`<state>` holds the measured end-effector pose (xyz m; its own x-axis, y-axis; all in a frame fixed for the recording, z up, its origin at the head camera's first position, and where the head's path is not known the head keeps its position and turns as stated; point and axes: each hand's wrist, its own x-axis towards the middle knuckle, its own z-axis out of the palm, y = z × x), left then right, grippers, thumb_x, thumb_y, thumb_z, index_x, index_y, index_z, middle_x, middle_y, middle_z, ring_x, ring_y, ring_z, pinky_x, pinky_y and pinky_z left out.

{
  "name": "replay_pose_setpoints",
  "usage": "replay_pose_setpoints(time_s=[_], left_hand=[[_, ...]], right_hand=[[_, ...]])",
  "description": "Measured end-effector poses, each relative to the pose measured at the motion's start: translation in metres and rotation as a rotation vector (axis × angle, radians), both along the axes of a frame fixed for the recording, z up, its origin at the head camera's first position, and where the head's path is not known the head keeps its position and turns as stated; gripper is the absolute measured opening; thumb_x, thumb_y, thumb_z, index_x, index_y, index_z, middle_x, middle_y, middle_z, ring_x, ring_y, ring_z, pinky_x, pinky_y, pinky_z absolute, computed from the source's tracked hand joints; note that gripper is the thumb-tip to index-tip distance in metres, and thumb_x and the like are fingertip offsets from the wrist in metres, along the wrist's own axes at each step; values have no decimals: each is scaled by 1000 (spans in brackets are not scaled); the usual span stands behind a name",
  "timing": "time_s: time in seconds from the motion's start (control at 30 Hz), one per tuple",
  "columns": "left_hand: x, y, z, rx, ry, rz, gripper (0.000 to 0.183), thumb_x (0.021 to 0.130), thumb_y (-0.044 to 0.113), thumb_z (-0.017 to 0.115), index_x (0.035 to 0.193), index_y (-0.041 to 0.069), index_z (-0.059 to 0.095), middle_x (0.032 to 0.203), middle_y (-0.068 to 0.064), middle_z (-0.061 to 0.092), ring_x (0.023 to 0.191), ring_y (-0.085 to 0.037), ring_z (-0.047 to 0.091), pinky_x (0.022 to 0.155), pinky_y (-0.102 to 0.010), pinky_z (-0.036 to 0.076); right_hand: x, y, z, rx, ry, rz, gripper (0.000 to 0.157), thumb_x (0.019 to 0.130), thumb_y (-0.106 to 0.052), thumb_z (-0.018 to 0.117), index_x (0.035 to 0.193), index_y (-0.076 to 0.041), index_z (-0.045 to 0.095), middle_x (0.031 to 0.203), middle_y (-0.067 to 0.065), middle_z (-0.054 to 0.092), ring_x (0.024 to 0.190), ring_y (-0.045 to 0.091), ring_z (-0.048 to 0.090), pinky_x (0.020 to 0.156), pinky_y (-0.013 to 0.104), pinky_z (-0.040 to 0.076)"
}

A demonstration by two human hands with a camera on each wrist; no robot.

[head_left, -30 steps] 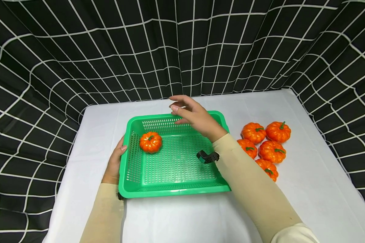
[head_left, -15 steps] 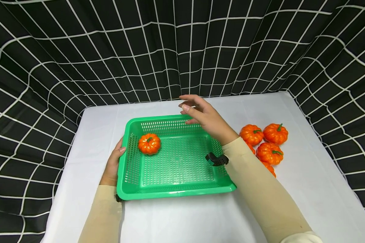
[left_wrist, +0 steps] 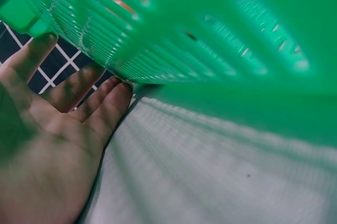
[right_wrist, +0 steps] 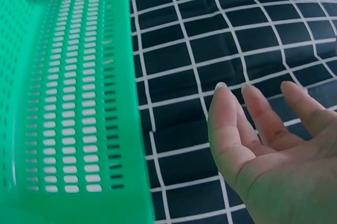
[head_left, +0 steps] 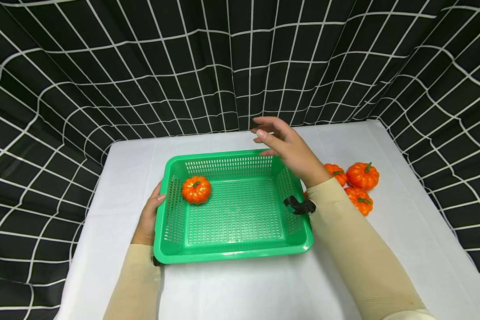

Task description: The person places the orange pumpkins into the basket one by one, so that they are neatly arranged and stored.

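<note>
1. Green rectangular plastic basket with perforated walls rests on the white-covered desk; one glossy orange ribbed pumpkin sits inside, near the left wall.
2. The left hand holds the basket's left side, thumb over the rim, fingers along the outer wall. Should that hold slacken, a knock could probably turn the basket askew.
3. The right hand hangs above the far right corner, fingers parted and loosely bent, holding nothing. A low sweep might catch its black wristband on the rim.
4. Right of the basket stand more orange pumpkins, partly behind the right sleeve; being rounded, they could roll if the forearm brushes them.
5. Behind everything hangs black cloth with white grid lines.
</note>
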<state>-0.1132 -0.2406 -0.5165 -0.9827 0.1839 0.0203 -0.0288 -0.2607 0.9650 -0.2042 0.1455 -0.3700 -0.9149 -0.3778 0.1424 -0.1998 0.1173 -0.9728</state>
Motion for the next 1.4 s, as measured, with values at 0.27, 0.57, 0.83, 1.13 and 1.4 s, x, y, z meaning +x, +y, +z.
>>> replay_pose_setpoints(time_s=[0.27, 0.57, 0.83, 1.13, 1.4], left_hand=[[-1, 0, -3, 12, 1, -17, 70, 106, 22, 32, 176, 21, 25, 167, -16, 40, 123, -23, 61, 101, -36, 56], [1, 1, 0, -3, -2, -6, 72, 105, 23, 32, 176, 23, 24, 170, -14, 36, 127, -24, 58, 103, -35, 54], [3, 4, 5, 6, -13, 7, 72, 104, 20, 31, 175, 22, 27, 169, -14, 38, 125, -23, 60, 102, -35, 55], [1, 2, 1, -21, -31, 18, 72, 104, 23, 32, 176, 24, 25, 167, -15, 40, 124, -25, 62, 97, -37, 58], [0, 2, 0, -26, -34, 24, 72, 104, 24, 33, 176, 25, 25, 168, -15, 39, 125, -26, 62, 97, -37, 58]], right_hand=[[1, 22, 3, 31, -6, -55, 50, 112, -40, 61, 158, -20, 54, 146, 6, 60, 131, 33, 59, 99, 48, 58], [5, 41, 5, 58, -18, -96, 56, 110, -48, 62, 159, -20, 54, 149, 5, 60, 131, 30, 61, 98, 43, 58], [8, 58, 5, 99, -28, -142, 57, 110, -51, 62, 158, -20, 55, 150, 9, 59, 128, 29, 63, 96, 40, 60], [10, 76, 6, 114, -41, -186, 58, 109, -51, 63, 159, -22, 55, 150, 8, 59, 130, 32, 62, 95, 35, 60], [13, 87, 5, 142, -47, -207, 56, 110, -47, 63, 160, -22, 53, 149, 7, 58, 129, 31, 61, 93, 33, 60]])
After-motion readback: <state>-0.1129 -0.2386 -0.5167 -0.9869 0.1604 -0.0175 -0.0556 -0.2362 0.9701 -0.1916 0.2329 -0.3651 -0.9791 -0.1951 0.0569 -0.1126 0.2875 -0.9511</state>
